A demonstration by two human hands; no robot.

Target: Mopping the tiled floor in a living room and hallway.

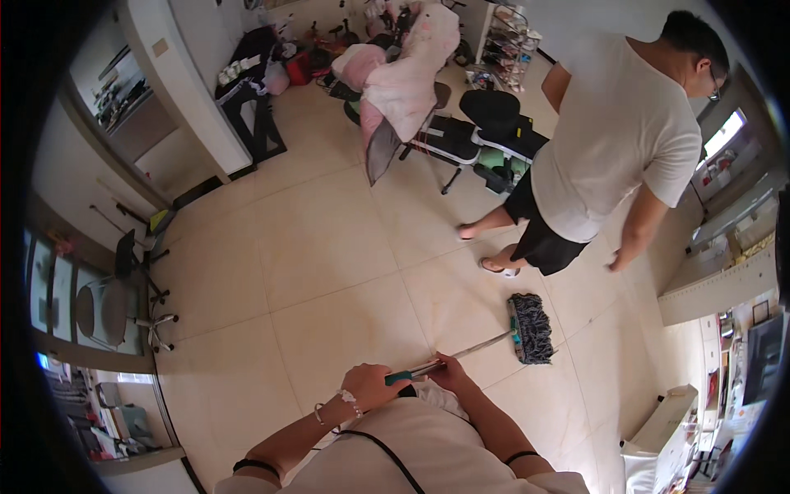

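A mop with a dark grey shaggy head (533, 329) lies on the tiled floor ahead and to my right. Its thin metal pole (485, 342) slants back toward my waist and ends in a teal grip (398, 378). Around the top of the handle, by that teal grip, my left hand (368, 387) is closed. Farther down the pole, my right hand (448, 373) is closed too. Bracelets circle my left wrist. The fingers' undersides are partly hidden.
A person (617, 132) in a white shirt and black shorts stands beyond the mop head. Behind is a black exercise bench (453, 140) draped with pink bedding (403, 90). A wheeled chair (111, 309) stands left, a white box (662, 436) at lower right, a doorway post (193, 82) at far left.
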